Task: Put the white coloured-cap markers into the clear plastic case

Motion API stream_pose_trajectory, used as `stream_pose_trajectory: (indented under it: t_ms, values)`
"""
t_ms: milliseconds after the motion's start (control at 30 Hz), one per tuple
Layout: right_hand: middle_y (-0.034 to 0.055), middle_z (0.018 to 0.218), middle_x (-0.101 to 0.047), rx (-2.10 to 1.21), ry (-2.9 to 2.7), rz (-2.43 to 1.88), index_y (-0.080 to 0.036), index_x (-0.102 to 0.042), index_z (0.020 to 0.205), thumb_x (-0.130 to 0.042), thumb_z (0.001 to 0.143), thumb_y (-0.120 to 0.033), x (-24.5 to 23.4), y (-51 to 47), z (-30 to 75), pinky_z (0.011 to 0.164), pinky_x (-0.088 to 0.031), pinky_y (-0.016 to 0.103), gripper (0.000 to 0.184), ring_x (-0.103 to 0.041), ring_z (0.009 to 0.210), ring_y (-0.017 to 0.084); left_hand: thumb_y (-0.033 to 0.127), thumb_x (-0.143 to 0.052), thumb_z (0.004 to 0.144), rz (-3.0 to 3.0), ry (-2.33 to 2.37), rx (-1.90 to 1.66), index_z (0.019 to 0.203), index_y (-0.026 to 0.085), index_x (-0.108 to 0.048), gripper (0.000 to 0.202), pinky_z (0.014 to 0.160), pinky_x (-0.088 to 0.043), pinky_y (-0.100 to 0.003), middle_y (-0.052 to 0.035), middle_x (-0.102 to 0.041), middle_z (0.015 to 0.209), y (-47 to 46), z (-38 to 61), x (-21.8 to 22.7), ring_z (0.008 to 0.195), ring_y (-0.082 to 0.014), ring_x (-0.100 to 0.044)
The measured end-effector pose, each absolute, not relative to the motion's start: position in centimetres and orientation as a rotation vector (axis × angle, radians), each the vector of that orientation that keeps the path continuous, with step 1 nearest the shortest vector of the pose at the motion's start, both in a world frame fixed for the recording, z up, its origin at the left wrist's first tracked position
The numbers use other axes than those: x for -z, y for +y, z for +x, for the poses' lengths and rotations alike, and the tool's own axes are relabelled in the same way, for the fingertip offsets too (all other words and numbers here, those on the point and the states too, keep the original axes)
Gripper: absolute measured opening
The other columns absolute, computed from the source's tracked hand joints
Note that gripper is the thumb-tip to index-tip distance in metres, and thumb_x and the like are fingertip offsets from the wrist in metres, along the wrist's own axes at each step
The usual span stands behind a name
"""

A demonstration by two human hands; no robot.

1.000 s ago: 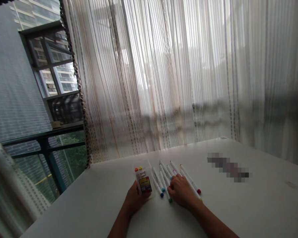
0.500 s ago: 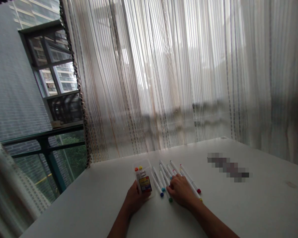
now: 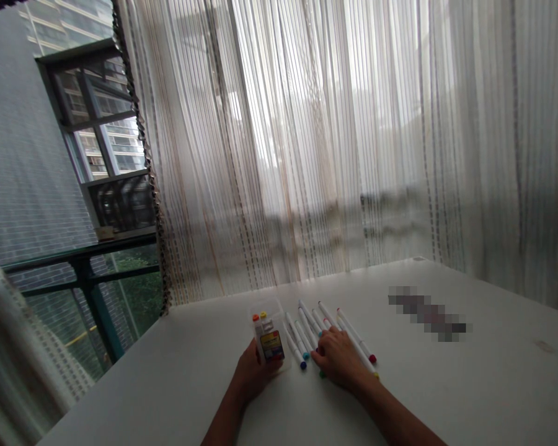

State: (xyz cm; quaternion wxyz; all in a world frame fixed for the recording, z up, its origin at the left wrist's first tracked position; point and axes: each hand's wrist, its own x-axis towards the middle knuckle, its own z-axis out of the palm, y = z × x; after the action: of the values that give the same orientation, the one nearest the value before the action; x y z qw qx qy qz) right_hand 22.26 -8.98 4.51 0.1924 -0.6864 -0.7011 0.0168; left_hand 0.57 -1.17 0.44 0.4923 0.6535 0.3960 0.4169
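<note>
The left hand is wrapped around a clear plastic marker box with two pens in it, standing on the white tabletop. The right hand lies on a row of white marker pens with coloured caps, fingertips pinching one. It looks like pens go into the box; next, lift one pen and slide it in.

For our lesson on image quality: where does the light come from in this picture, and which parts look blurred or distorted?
Head view: daylight glows through the sheer curtain, backlighting the hands; the left hand and right hand look dim; frame edges are smeared and stretched; a pixelated patch masks part of the table.
</note>
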Motion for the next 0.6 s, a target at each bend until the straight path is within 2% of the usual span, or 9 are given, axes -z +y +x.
stream_pose_trajectory:
  t_ms: [333, 600]
  values:
    - [0.0115, 0.098, -0.068, -0.02, -1.95, -1.919, -0.015, -0.071, 0.079, -0.051, 0.086, -0.026, -4.3, -8.97, 22.18, 0.085, -0.033, 0.033, 0.024, -0.056, 0.097, 0.024, 0.028, -0.079, 0.055, 1.632, 1.029, -1.002, 0.094, 0.016, -0.061, 0.045, 0.072, -0.047, -0.032, -0.0062, -0.068, 0.085, -1.05, 0.57, -0.56, 0.079, -0.0211, -0.062]
    - [0.011, 0.097, -0.069, -0.012, -1.926, -1.924, -0.014, -0.07, 0.081, -0.05, 0.087, -0.024, -4.28, -9.03, 22.06, 0.086, -0.034, 0.032, 0.023, -0.056, 0.099, 0.023, 0.024, -0.078, 0.055, 1.627, 1.012, -0.999, 0.094, 0.016, -0.061, 0.043, 0.072, -0.048, -0.031, -0.0067, -0.068, 0.086, -1.22, 0.6, -0.86, 0.079, -0.0209, -0.062]
